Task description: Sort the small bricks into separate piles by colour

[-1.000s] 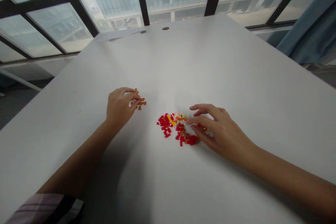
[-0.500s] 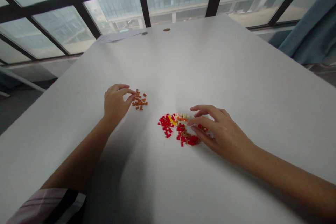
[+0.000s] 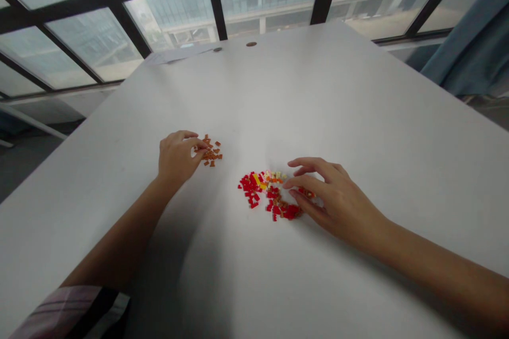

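A small pile of brown toy building bricks (image 3: 213, 157) lies left of centre on the white table. My left hand (image 3: 180, 157) is at the pile's left edge, thumb and forefinger pinched together among the bricks; what is between the fingertips is too small to make out. To the right spreads a second group, with red bricks (image 3: 249, 185), a few yellow bricks (image 3: 257, 180), pale bricks (image 3: 277, 175) and some brown ones. My right hand (image 3: 326, 190) hovers over the right end of this group, fingers apart and curved. It partly hides the bricks beneath it.
The white table (image 3: 278, 95) reaches to the windows. At its far edge lie a sheet of paper (image 3: 175, 55), a small grey disc (image 3: 217, 50) and a brown disc (image 3: 251, 44). A blue curtain (image 3: 469, 53) hangs at the right.
My left hand has lowered slightly, and its thumb and forefinger now reach further into the brown pile. My right hand has stayed nearly still over the mixed bricks.
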{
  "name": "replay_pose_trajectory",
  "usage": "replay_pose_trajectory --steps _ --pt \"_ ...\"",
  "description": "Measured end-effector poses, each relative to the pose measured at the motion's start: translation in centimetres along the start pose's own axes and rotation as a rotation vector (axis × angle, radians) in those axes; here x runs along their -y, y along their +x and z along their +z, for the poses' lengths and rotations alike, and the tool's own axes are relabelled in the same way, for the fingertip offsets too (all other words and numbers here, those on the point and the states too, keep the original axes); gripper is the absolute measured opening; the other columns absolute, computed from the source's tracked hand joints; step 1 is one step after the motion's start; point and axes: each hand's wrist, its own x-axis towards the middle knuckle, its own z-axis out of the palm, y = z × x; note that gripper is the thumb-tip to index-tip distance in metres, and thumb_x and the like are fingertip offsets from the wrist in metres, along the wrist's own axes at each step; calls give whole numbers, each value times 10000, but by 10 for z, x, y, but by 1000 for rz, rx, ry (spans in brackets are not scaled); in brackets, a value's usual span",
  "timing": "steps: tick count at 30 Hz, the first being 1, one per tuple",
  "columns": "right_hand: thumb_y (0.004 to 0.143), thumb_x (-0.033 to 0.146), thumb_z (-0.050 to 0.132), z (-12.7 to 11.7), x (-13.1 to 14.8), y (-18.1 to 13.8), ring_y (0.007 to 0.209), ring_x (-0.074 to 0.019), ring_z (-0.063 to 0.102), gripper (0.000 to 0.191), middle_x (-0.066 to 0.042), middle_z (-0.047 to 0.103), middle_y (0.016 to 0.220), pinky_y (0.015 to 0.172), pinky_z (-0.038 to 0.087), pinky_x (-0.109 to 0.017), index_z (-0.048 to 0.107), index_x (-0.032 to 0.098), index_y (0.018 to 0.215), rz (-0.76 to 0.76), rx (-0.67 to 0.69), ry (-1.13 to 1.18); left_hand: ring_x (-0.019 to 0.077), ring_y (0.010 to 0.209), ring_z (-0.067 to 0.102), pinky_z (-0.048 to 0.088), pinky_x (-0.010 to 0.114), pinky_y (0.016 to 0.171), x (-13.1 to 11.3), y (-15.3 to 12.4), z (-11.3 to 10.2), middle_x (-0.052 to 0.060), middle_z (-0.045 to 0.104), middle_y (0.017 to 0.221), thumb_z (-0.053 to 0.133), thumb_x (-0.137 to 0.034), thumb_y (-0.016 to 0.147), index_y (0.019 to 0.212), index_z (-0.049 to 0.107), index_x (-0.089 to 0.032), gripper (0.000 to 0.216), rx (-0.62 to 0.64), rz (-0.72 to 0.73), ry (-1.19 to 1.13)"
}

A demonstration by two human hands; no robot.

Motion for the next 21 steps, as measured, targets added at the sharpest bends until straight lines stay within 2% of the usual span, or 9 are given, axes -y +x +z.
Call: replay_pose_trajectory --steps 9,14,18,21 --pt "918 158 532 0 -2 0 981 -236 662 155 -152 623 1199 839 499 -466 652 215 997 11 10 -5 288 1035 610 441 465 924 1 0 1 71 688 1088 657 -303 837 885 750 -267 110 -29 -11 7" --pt "899 167 580 0 -3 1 977 -240 661 129 -131 649 1175 827 501 -457 694 226 888 -42 67 3 288 1055 607 440 464 942 -1 1 -2 82 681 1108 643 -317 857 850 737 -245 118 -64 -37 32" --pt "890 176 603 3 0 1 1022 -255 653 146 -118 653 1195 847 493 -466 729 249 883 -50 114 21 285 1062 606 429 465 945 -13 -2 -10 78 685 1102 643 -294 849 851 726 -241 98 -102 -9 21" --pt "900 199 605 6 3 2 1058 -258 646 147 -123 649 1218 874 483 -477 739 256 920 -45 144 43 277 1066 609 418 465 956 -32 -8 -20 70 689 1105 641 -285 850 839 719 -237 92 -113 76 -11"
